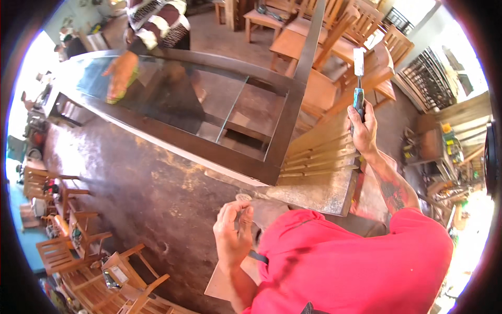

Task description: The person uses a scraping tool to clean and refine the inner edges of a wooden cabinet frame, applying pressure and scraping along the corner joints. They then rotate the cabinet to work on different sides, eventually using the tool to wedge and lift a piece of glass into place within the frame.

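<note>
My right hand (364, 128) is raised at the right, wrapped round the blue-and-black handle of a scraper (358, 99) with its flat blade pointing up. My left hand (234, 227) is low in front of my red shirt, fingers loosely curled and apart, nothing visible in it. Beyond both hands lies a dark wooden frame (285, 133) with a glass pane (151, 99) inside it. A co-worker's hand (120, 70) rests at the pane's left part over something yellow-green, perhaps a cloth. A pale, stained board (319, 183) with light slats on it sits beside the frame, below the scraper.
Several wooden chairs (298, 47) crowd the top and right beyond the frame, and more (141, 277) stand at the lower left. Dark concrete floor (157, 204) shows between. A cluttered workbench (429, 141) is at the far right; a co-worker's patterned sleeve (162, 29) shows at upper left.
</note>
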Available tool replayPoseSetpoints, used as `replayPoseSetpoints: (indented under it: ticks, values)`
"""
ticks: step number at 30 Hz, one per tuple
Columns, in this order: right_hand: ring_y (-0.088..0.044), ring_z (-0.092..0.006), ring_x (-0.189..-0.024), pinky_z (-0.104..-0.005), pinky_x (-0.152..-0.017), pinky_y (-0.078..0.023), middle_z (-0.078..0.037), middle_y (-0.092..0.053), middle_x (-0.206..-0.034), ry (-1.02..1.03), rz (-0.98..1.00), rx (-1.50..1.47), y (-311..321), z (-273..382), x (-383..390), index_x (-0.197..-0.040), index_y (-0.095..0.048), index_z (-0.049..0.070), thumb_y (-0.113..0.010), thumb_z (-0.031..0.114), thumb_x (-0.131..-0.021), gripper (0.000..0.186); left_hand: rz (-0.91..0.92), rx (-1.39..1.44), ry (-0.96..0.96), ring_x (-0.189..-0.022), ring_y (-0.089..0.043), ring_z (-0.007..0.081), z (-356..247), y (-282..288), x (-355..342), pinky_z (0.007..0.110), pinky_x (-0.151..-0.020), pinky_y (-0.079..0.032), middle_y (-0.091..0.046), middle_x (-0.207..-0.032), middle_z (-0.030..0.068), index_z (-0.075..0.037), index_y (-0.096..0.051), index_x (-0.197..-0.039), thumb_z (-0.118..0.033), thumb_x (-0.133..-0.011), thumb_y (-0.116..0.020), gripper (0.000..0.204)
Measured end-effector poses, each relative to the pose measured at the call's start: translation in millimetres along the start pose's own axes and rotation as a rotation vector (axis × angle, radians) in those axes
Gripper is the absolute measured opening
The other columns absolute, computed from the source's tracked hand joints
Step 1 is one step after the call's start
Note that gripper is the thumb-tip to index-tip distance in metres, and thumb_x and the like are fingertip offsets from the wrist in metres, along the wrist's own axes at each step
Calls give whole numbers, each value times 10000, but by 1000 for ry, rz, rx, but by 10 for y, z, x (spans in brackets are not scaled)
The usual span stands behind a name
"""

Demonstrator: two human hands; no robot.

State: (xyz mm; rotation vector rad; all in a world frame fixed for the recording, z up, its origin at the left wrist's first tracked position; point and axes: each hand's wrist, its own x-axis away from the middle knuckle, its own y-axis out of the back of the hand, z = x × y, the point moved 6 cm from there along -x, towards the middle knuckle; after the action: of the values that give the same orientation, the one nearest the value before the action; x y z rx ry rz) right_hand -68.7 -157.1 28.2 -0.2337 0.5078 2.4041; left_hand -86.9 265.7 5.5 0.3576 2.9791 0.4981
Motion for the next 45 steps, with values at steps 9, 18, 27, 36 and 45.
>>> replayPoseSetpoints:
  ticks: [9, 18, 27, 36, 45]
  values:
    - [-558, -88, -714, -250, -663, -476, -20, -584, -851, 54, -79, 404, -38, -31, -2, -1281, -557, 4, -638, 211, -1026, 338, 148, -221, -413, -1234, -580, 363, 115, 292, -1047, 472, -1006, -456, -691, -1159, 116, -51, -712, -1046, -109, -902, -742, 159]
    - [-471, -64, -704, -234, -653, -423, 15, -525, -887, 105, -220, 799, 199, -114, -1, -1260, -546, 24, -628, 203, -1035, 299, -141, -596, -668, -1327, -534, 433, 1146, 1251, -2113, 619, -1151, -379, -650, -1317, 225, -38, -673, -1191, -355, -1071, -491, 385]
    - [-485, -47, -692, -221, -602, -438, 25, -539, -881, -10, -152, 911, -188, -17, -8, -1316, -502, 32, -616, 249, -1043, 367, -242, -703, -912, -1152, -648, 290, 1665, 1164, -2231, 617, -1137, -402, -640, -1152, 122, -104, -609, -1161, -481, -1114, -173, 578]
    - [-478, -53, -701, -239, -605, -439, 24, -530, -858, 8, -144, 935, -252, -123, -75, -1317, -512, 35, -619, 272, -1043, 378, -407, -441, -1051, -1156, -650, 295, 1591, 1151, -2341, 556, -1128, -393, -699, -1171, 118, -94, -661, -1166, -492, -1098, -365, 501]
    - [-566, -72, -709, -250, -552, -492, 3, -603, -871, -136, -421, 590, -446, 159, 188, -1241, -610, 78, -655, 257, -1011, 295, 13, -330, -606, -1086, -614, 263, 867, 1306, -2373, 468, -1043, -321, -700, -1113, 26, -135, -740, -1017, -306, -983, -684, 184]
